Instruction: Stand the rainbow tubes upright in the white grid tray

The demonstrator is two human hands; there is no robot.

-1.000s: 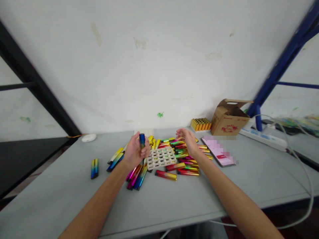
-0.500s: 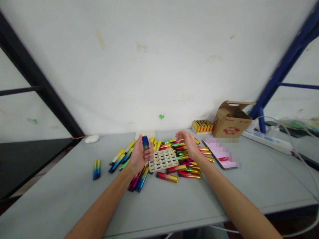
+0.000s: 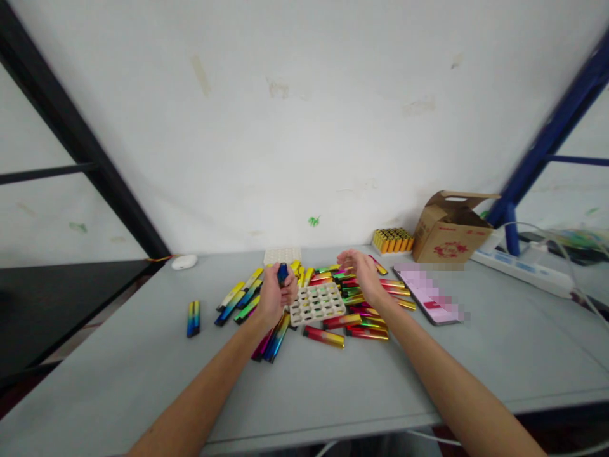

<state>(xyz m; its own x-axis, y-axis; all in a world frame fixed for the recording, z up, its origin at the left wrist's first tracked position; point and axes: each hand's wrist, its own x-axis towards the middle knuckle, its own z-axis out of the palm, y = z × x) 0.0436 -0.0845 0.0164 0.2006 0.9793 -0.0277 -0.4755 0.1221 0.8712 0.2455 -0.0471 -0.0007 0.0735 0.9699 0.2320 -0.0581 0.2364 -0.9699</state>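
My one view comes from the person's head, facing forward and down. I look along both forearms (image 3: 216,374) from behind, with the left hand (image 3: 275,296) and right hand (image 3: 360,273) at middle distance, the table (image 3: 304,393) spread wide below and the wall (image 3: 309,139) filling the upper half.

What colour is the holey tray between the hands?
The tray is off-white; the head view shows it.
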